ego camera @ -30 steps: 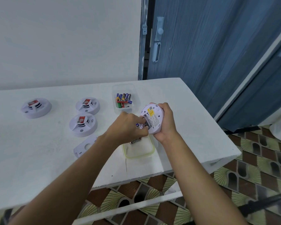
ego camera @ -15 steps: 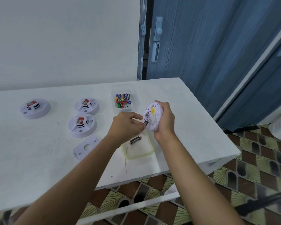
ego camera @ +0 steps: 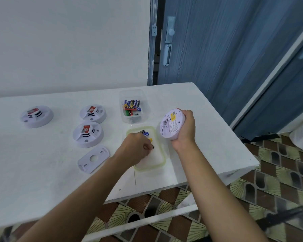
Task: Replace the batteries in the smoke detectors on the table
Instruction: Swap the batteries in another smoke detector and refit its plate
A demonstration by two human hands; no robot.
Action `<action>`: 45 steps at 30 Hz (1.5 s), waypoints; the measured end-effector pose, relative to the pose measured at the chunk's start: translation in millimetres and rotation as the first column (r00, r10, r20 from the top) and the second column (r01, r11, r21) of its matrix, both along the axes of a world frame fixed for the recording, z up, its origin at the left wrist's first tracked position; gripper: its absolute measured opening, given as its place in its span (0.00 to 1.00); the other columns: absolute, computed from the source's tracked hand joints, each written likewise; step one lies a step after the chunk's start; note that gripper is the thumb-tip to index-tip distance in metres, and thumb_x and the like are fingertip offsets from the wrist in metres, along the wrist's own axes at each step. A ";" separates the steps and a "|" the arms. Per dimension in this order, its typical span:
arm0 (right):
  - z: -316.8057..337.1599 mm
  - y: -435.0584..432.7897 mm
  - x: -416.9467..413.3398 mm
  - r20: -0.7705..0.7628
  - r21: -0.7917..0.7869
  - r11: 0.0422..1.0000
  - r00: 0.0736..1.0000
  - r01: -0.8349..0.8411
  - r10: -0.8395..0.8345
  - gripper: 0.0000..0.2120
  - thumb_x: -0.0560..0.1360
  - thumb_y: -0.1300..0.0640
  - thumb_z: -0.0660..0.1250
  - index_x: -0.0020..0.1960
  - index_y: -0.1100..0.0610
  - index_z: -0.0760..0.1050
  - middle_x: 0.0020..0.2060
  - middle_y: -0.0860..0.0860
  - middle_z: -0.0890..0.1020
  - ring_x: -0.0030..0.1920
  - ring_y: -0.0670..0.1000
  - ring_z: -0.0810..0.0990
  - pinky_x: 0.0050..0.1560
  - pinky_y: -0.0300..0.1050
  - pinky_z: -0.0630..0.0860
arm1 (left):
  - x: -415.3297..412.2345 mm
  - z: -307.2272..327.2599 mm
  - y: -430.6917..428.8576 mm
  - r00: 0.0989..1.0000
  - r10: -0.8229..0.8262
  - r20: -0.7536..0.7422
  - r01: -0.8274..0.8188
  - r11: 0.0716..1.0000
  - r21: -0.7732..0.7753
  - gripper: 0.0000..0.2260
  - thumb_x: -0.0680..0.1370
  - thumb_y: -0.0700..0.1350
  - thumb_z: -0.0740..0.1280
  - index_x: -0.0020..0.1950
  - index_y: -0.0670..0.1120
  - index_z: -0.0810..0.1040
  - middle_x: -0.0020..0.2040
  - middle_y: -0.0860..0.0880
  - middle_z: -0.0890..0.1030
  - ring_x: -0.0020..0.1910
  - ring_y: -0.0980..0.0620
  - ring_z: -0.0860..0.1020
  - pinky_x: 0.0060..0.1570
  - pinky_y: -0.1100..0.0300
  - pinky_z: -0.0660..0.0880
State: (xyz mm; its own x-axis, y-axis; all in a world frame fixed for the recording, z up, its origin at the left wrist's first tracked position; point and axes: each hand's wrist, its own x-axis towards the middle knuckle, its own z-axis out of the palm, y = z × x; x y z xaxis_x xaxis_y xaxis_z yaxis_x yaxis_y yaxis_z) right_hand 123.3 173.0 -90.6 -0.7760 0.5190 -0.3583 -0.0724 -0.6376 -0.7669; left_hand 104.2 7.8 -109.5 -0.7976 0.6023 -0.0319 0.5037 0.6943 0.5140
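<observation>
White table (ego camera: 42, 180) across the lower left. Far edge against a pale wall (ego camera: 68, 41), right edge beside a blue door (ego camera: 226, 49). Patterned floor tiles (ego camera: 278, 180) beyond the near right corner.

Green-rimmed tray (ego camera: 154, 159) lying flat, toward the near edge, right of centre. Clear tub (ego camera: 132, 92) just behind it on the far-edge side, apart from it by a narrow gap, with mixed batteries (ego camera: 132, 107) inside.

Held smoke detector (ego camera: 171, 124) up off the table near the right edge, tipped on its rim, back side with yellow label toward the camera. Battery bay contents too small to tell. Right hand (ego camera: 185, 130) wrapped round its right rim, fingers and thumb curled tight on it.

Three more smoke detectors lying flat toward the far edge: far-left detector (ego camera: 36, 116) well apart from the others, middle detector (ego camera: 93, 113) left of the tub, front detector (ego camera: 88, 134) just in front of the middle one.

Mounting plate (ego camera: 93, 158) flat, left of the tray, just in front of the front detector.

Left hand (ego camera: 138, 149) down in the tray, fingers curled, pinching a battery (ego camera: 153, 146) with only the dark tip showing at the fingertips.

Loose batteries (ego camera: 145, 133) at the tray's far end, just past the left knuckles.
</observation>
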 end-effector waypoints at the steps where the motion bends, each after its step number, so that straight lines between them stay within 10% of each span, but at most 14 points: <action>1: -0.8 -1.2 -1.6 -0.002 -0.001 1.000 1.000 -0.011 0.011 0.10 0.69 0.50 0.64 0.44 0.55 0.79 0.43 0.56 0.79 0.40 0.56 0.78 0.39 0.42 0.75 | -1.5 -0.7 -0.2 1.000 -0.006 -0.018 0.006 1.000 -0.011 0.08 0.74 0.41 0.71 0.50 0.48 0.86 0.46 0.51 0.84 0.42 0.55 0.76 0.42 0.69 0.67; 11: -6.2 -3.7 -23.3 -0.074 -0.087 0.988 0.990 -0.124 0.118 0.09 0.71 0.49 0.61 0.41 0.54 0.75 0.41 0.54 0.78 0.41 0.55 0.77 0.42 0.45 0.71 | -33.8 30.8 0.8 0.993 0.115 0.020 -0.117 0.983 0.143 0.07 0.74 0.43 0.67 0.41 0.51 0.85 0.36 0.60 0.82 0.36 0.63 0.77 0.38 0.78 0.67; 18: -4.2 8.5 -44.0 -0.106 -0.116 0.988 0.990 -0.103 0.091 0.12 0.76 0.50 0.58 0.38 0.54 0.74 0.36 0.52 0.78 0.40 0.53 0.77 0.42 0.44 0.71 | -93.6 38.0 15.5 0.964 0.239 -0.114 -0.213 0.956 0.200 0.11 0.76 0.38 0.64 0.51 0.45 0.85 0.49 0.51 0.85 0.47 0.53 0.78 0.46 0.72 0.64; 29: -11.8 29.1 -69.5 -0.073 -0.104 0.990 0.993 -0.099 0.091 0.10 0.75 0.49 0.59 0.47 0.55 0.73 0.45 0.55 0.78 0.46 0.56 0.78 0.44 0.46 0.75 | -173.7 17.0 30.7 0.955 0.114 -0.272 -0.204 0.922 -0.329 0.10 0.74 0.40 0.67 0.53 0.49 0.79 0.54 0.49 0.79 0.54 0.43 0.76 0.49 0.55 0.62; 37: -13.8 32.2 -72.9 -0.055 -0.122 0.985 0.992 -0.120 0.114 0.10 0.76 0.49 0.59 0.43 0.53 0.73 0.46 0.55 0.78 0.49 0.57 0.77 0.45 0.46 0.74 | -175.4 7.1 35.7 0.928 0.090 -0.361 -0.237 0.891 -0.388 0.10 0.73 0.42 0.66 0.52 0.52 0.79 0.52 0.53 0.80 0.52 0.47 0.76 0.48 0.53 0.56; 45: -11.5 29.5 -65.9 -0.133 -0.152 0.976 0.982 -0.155 0.135 0.11 0.76 0.49 0.59 0.47 0.55 0.75 0.47 0.56 0.79 0.50 0.57 0.77 0.49 0.48 0.73 | -142.1 28.0 38.5 0.965 0.182 -0.188 -0.160 0.979 0.127 0.10 0.79 0.42 0.61 0.60 0.47 0.73 0.44 0.50 0.82 0.47 0.44 0.79 0.50 0.57 0.70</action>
State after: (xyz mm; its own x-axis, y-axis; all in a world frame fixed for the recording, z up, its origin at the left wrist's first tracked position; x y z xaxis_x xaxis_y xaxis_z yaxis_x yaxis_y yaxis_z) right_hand 57.4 202.5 -102.1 -0.8817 0.3406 -0.3266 -0.0559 -0.7626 -0.6445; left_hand -37.9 46.2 -81.5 -0.8728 0.4474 0.1952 0.4815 0.7238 0.4942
